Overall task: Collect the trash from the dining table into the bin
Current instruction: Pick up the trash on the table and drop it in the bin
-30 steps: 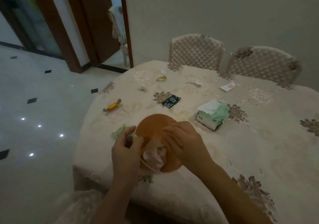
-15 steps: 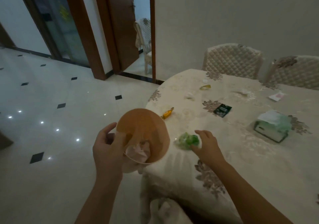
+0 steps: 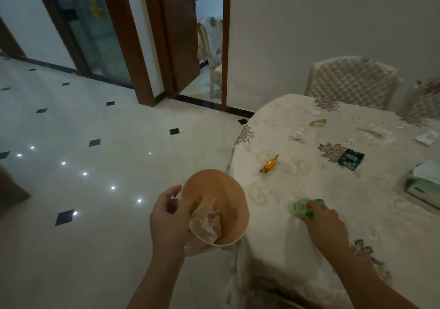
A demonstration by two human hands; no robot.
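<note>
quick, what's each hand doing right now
Left hand: holding the orange bin by its rim.
Right hand: fingers closed on the green wrapper.

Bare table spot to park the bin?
Bare cloth between candy, packet, tissue box and green wrapper; more between right hand and tissue box. Far side is crowded: yellow wrapper, white scrap, paper.

**Both hands occupied**

The left hand [image 3: 170, 220] is gripping the orange bin [image 3: 214, 184] by its near rim, thumb hooking inside. The right arm is stretching forward, with the right hand [image 3: 326, 223] palm down and its fingers curling onto the green wrapper [image 3: 301, 207].
</note>
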